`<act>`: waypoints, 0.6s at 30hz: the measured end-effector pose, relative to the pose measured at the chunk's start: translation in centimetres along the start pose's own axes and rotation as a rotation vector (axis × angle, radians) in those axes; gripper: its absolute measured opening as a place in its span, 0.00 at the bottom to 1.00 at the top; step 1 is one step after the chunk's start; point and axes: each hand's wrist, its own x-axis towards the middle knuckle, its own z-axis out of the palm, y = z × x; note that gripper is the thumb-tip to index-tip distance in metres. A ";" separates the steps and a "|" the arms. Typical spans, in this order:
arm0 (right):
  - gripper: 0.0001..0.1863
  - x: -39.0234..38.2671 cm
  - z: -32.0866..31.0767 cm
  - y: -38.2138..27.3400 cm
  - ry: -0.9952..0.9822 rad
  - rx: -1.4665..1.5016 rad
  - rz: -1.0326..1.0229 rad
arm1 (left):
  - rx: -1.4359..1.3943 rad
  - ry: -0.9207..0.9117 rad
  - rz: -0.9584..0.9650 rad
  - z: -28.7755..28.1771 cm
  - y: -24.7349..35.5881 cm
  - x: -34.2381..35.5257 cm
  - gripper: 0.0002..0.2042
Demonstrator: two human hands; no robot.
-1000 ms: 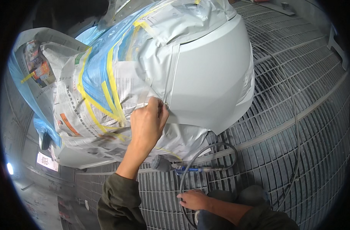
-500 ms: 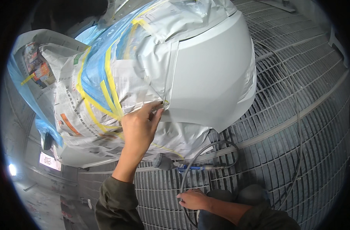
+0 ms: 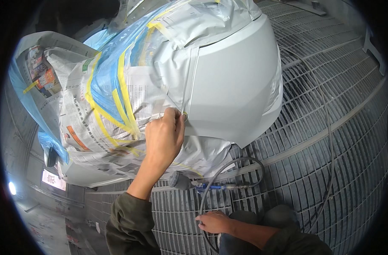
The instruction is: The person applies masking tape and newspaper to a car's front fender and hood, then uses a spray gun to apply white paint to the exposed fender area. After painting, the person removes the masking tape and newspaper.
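My left hand (image 3: 163, 135) reaches up to the edge of a pale grey-white car body panel (image 3: 232, 85). Its thumb and forefinger pinch a small end of yellow masking tape (image 3: 185, 114), where the panel meets the newspaper masking (image 3: 153, 100). Low in the view, my right hand (image 3: 215, 221) is closed round a grey air hose (image 3: 202, 199). That hose loops to a spray gun (image 3: 211, 187) with blue parts and a grey cup (image 3: 180, 180), which lies or hangs just below the masked car; which of the two I cannot tell.
Blue film (image 3: 104, 91) with yellow tape covers more of the car. Metal floor grating (image 3: 304, 170) runs beneath, and a long thin hose (image 3: 330, 127) trails across it at the right. My knees (image 3: 245, 216) show at the bottom.
My left hand has shifted slightly right, and its fingers have drawn closer together at the tape end. My right hand and the spray gun have stayed put.
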 end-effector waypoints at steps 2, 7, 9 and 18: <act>0.15 0.0 -0.2 -0.4 -0.019 0.005 0.011 | -0.015 -0.011 -0.028 -0.2 -0.1 -0.2 0.06; 0.18 -0.1 -0.1 -0.4 0.016 -0.001 -0.001 | -0.146 -0.038 -0.067 -0.9 -0.1 -0.1 0.05; 0.20 -0.1 -0.3 -0.7 -0.023 0.006 0.012 | -0.149 -0.042 -0.066 -1.4 -0.3 0.0 0.05; 0.21 0.2 0.8 0.9 0.045 0.001 -0.033 | 0.067 0.086 -0.011 -1.8 -1.1 -0.1 0.05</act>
